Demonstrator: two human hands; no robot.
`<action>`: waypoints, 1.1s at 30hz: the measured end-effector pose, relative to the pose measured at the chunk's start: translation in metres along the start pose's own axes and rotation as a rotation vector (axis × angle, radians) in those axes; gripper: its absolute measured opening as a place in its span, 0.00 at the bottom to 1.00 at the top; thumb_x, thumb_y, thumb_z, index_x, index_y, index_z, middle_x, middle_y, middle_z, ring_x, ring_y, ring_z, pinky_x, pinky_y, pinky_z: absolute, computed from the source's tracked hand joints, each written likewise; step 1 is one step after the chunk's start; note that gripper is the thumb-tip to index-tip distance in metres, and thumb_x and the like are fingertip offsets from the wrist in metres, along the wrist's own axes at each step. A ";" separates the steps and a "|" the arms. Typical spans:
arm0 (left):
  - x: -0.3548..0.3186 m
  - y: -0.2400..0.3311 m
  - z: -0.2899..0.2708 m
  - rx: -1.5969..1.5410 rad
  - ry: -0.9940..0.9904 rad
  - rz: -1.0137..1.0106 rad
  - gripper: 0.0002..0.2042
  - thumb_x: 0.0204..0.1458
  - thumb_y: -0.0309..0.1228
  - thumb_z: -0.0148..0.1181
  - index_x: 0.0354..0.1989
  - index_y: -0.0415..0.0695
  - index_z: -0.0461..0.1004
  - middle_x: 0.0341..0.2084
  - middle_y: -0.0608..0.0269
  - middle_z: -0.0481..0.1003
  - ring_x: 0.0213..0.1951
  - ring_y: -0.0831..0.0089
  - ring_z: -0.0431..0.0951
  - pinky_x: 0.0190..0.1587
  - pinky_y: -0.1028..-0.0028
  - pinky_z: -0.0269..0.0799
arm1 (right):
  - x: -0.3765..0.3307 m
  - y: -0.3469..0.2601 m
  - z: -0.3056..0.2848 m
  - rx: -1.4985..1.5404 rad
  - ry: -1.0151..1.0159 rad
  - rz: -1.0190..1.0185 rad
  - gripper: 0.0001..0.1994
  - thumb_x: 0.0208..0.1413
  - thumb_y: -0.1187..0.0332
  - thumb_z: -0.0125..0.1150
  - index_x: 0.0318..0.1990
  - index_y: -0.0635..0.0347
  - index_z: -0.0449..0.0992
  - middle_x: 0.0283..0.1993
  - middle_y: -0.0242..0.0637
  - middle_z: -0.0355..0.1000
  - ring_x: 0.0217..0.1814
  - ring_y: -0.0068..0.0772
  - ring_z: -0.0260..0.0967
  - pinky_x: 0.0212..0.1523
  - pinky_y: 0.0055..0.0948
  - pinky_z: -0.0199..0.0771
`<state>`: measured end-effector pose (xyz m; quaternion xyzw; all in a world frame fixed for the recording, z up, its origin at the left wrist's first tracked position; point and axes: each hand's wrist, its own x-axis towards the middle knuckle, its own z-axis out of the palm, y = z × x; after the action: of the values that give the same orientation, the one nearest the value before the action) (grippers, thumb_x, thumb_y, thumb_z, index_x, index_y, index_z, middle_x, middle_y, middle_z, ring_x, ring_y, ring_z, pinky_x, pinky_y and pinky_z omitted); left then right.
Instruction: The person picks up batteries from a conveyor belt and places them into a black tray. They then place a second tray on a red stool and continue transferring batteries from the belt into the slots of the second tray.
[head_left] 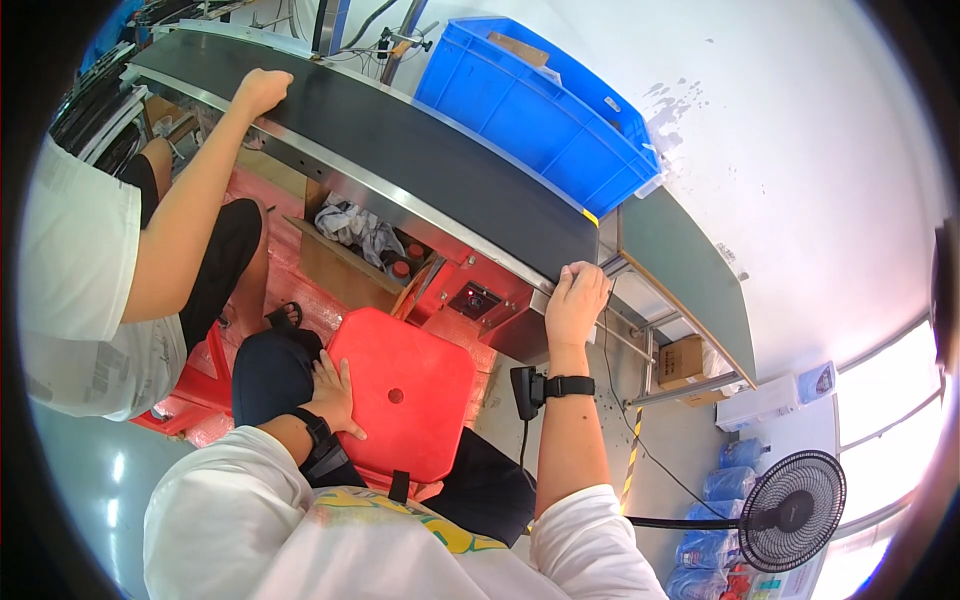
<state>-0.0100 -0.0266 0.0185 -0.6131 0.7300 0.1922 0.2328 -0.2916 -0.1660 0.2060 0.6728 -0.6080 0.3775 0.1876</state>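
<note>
My left hand [333, 397] lies spread and open over the left edge of a red plastic stool [425, 372], beside my dark-clothed leg [270, 375]. At the right end of a black conveyor belt [400, 150], my right hand [577, 308] rests on the metal-edged corner. Its fingers are bent and close together; anything between them is too small or hidden to make out. Each wrist wears a black strap, and a small dark device [526, 393] sits on the right one. Under the belt, a red control panel [475, 298] is near that hand.
A co-worker's closed hand [262, 92] rests on the belt at the left. Behind the belt stands a blue crate [540, 110]; a green-topped table [690, 285] adjoins its right end. Below are an open carton [335, 262], a black fan [795, 510] and a trailing cable.
</note>
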 end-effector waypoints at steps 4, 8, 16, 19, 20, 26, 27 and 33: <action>0.001 0.000 0.000 -0.001 -0.001 -0.003 0.71 0.18 0.69 0.63 0.62 0.27 0.30 0.57 0.15 0.31 0.61 0.30 0.41 0.61 0.48 0.41 | -0.001 0.004 0.004 -0.058 0.013 -0.021 0.05 0.53 0.71 0.51 0.35 0.61 0.69 0.39 0.37 0.66 0.46 0.41 0.60 0.48 0.39 0.57; 0.001 0.000 0.000 -0.008 -0.001 -0.009 0.71 0.18 0.68 0.64 0.62 0.27 0.31 0.57 0.16 0.31 0.61 0.30 0.41 0.61 0.48 0.41 | -0.001 0.000 0.001 -0.060 0.012 -0.046 0.07 0.54 0.69 0.50 0.38 0.58 0.73 0.40 0.35 0.67 0.48 0.40 0.61 0.50 0.39 0.57; 0.001 -0.001 0.001 -0.034 0.000 -0.003 0.71 0.17 0.67 0.65 0.62 0.27 0.31 0.57 0.16 0.31 0.61 0.30 0.40 0.61 0.48 0.41 | -0.002 -0.002 0.000 -0.043 -0.006 -0.027 0.06 0.52 0.68 0.53 0.35 0.58 0.74 0.40 0.35 0.67 0.49 0.39 0.60 0.51 0.39 0.57; 0.002 0.000 0.001 -0.043 0.011 0.005 0.71 0.18 0.67 0.65 0.62 0.27 0.31 0.57 0.16 0.31 0.61 0.30 0.40 0.61 0.48 0.41 | -0.002 -0.002 0.000 -0.036 0.020 -0.034 0.07 0.50 0.66 0.56 0.34 0.59 0.74 0.40 0.35 0.67 0.48 0.40 0.60 0.50 0.39 0.57; 0.002 0.000 0.002 -0.043 0.011 0.001 0.71 0.18 0.67 0.65 0.62 0.27 0.31 0.57 0.16 0.31 0.61 0.30 0.40 0.61 0.48 0.41 | -0.002 -0.002 0.000 -0.045 0.014 -0.032 0.08 0.50 0.65 0.57 0.34 0.59 0.74 0.40 0.36 0.67 0.48 0.40 0.60 0.50 0.39 0.57; 0.000 0.000 -0.001 -0.019 0.005 0.002 0.71 0.18 0.67 0.64 0.62 0.26 0.32 0.57 0.15 0.31 0.61 0.29 0.40 0.61 0.48 0.41 | -0.003 -0.003 -0.002 -0.047 0.010 -0.029 0.09 0.48 0.63 0.58 0.31 0.60 0.74 0.38 0.36 0.67 0.48 0.41 0.60 0.49 0.39 0.57; 0.000 0.000 -0.001 -0.016 0.006 0.003 0.71 0.18 0.67 0.64 0.62 0.26 0.32 0.57 0.15 0.32 0.61 0.29 0.40 0.61 0.48 0.41 | -0.003 -0.004 -0.002 -0.046 0.011 -0.031 0.09 0.48 0.63 0.58 0.31 0.60 0.74 0.38 0.36 0.67 0.47 0.41 0.60 0.49 0.39 0.58; 0.001 0.000 0.003 -0.024 0.018 0.004 0.71 0.18 0.68 0.64 0.62 0.26 0.32 0.57 0.15 0.32 0.61 0.30 0.40 0.61 0.47 0.41 | -0.004 -0.004 -0.001 -0.047 0.015 -0.035 0.09 0.48 0.63 0.59 0.30 0.60 0.75 0.36 0.35 0.68 0.46 0.41 0.61 0.48 0.39 0.58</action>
<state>-0.0097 -0.0256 0.0152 -0.6162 0.7309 0.1958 0.2186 -0.2882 -0.1617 0.2048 0.6760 -0.6032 0.3650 0.2144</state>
